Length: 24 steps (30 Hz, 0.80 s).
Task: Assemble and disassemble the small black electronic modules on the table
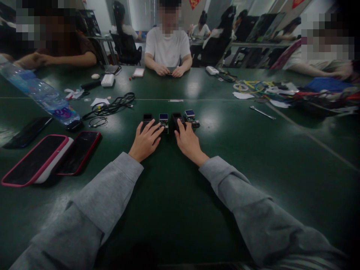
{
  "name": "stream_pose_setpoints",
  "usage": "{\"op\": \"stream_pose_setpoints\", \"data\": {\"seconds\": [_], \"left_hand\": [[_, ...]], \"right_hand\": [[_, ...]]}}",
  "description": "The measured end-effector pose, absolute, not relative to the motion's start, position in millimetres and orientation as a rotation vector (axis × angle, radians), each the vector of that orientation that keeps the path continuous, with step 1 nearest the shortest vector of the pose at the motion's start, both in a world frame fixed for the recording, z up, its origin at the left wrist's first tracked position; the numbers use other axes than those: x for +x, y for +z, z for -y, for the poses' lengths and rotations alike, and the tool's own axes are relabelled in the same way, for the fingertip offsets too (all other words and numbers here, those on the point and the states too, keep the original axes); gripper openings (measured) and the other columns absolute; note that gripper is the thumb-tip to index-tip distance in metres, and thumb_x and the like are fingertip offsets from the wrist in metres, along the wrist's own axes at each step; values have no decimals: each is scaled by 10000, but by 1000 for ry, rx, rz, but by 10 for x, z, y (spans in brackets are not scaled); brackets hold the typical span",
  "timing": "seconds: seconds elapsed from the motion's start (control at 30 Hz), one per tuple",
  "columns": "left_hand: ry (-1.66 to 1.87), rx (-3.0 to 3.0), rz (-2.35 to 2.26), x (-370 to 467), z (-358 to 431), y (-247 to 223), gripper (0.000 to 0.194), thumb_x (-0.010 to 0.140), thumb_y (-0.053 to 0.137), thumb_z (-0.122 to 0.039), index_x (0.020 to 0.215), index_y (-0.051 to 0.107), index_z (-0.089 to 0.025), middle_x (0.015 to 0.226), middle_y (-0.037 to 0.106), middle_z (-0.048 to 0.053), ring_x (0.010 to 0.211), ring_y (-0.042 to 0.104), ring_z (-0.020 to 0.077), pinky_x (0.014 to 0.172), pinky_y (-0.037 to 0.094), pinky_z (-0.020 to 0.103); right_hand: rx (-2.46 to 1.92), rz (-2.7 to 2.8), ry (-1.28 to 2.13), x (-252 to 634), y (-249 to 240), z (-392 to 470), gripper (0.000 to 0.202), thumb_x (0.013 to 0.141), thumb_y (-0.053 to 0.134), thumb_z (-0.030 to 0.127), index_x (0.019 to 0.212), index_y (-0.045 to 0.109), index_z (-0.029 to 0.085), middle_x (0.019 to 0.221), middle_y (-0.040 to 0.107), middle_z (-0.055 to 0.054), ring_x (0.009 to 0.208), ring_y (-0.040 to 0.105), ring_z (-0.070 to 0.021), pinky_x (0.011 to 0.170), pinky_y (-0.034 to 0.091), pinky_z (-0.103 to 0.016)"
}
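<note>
On the green table, my left hand rests with its fingers spread over a black case and the near edge of a small circuit board with a screen. My right hand lies on a second black case, its index finger on top and its thumb at the near left side. Just beyond that hand is another circuit board with a screen. Parts of both cases are hidden under my fingers.
Phones, a tilted bottle and black cables are at the left. A wrench and piled wires lie at the right. Across the table sits a person with both hands on a small object.
</note>
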State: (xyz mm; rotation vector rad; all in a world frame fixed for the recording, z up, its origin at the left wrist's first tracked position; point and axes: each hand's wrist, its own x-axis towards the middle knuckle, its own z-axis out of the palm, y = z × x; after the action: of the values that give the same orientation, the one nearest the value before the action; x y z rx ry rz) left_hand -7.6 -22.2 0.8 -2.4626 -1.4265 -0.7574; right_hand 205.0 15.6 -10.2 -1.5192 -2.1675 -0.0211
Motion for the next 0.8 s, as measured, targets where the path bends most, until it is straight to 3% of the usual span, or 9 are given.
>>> {"op": "stream_pose_setpoints", "data": {"seconds": [0.13,0.23,0.3,0.53,0.8], "left_hand": [[-845,-2416,1536,-69,216,11,455,999,457,-342,1439,488,-229,1532,488,94,1485,341,292,1233,167,586],[-1007,-2296,1708,-100,188,14,408,1026,367,-341,1379,532,-219,1477,531,99,1436,400,277,1203,274,541],[-1103,-2194,1812,-140,152,1,391,1031,338,-341,1325,563,-217,1433,554,105,1378,453,276,1155,361,513],[-1380,-2149,1993,-300,-30,-137,388,1032,344,-396,1244,606,-204,1351,593,123,1295,545,244,1123,439,474],[-1280,-2485,1912,-272,-12,-136,554,995,442,-509,1453,472,-198,1536,455,151,1435,433,273,1184,364,502]], "right_hand": [[-1443,2146,-57,2068,-124,-161,547,1017,361,325,1528,352,131,1430,384,-242,1312,449,-400,990,505,-585],[-1350,2124,-129,2068,-80,-126,523,1026,366,339,1523,361,180,1554,259,-196,1460,238,-399,1144,332,-642],[-1267,2175,-133,2058,-36,-92,511,1035,356,339,1535,338,237,1594,226,-144,1493,187,-357,1180,286,-625],[-1041,2488,-89,2017,-14,-65,477,1043,369,305,1508,405,207,1493,457,-110,1477,283,-268,1213,277,-517],[-1002,2490,-100,2037,-26,-74,491,1040,406,334,1509,409,188,1517,454,-100,1456,333,-242,1220,245,-485]]}}
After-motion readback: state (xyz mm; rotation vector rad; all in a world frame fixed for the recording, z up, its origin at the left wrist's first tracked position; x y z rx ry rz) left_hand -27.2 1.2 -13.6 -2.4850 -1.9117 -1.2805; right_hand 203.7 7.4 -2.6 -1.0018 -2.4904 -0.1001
